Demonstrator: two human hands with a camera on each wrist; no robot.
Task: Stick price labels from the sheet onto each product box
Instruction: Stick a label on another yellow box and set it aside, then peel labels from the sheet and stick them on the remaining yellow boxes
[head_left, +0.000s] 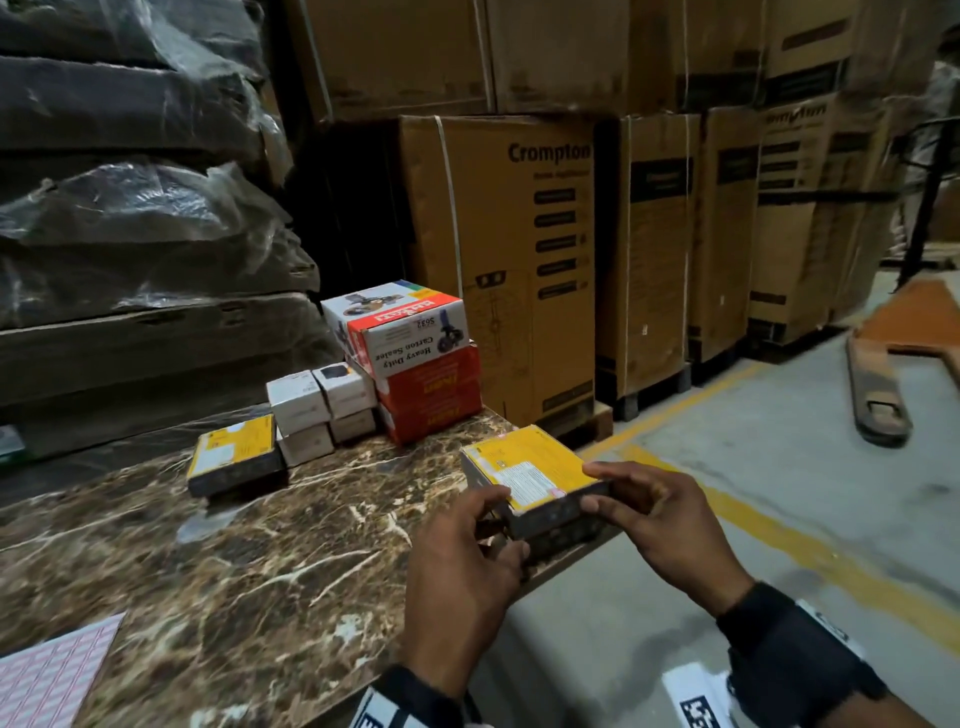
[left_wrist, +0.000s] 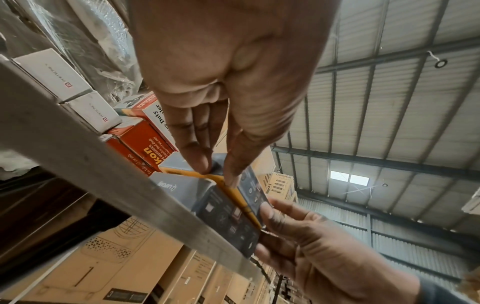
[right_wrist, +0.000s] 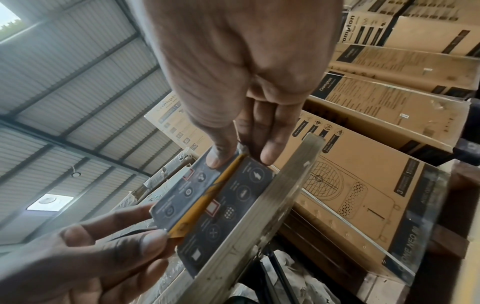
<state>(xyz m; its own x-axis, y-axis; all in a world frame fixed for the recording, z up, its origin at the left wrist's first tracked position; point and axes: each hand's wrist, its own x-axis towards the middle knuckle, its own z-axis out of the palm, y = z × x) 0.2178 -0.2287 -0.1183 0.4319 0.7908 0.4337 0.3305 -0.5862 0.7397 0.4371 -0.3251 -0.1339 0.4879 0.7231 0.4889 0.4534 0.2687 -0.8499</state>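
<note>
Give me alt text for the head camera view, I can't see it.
Left hand and right hand hold a flat yellow-topped dark box at the brown marbled table's edge. Behind sit another yellow box, small white boxes and red cartons.

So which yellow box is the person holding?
The yellow box at the table's right edge, held between the left hand and right hand. The other yellow box lies untouched beside the white boxes.

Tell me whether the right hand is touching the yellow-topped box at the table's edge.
Touching. In the right wrist view, the right hand has its thumb tip pressed on the dark side of the yellow-topped box; the head view shows its fingers on the box's top.
</note>
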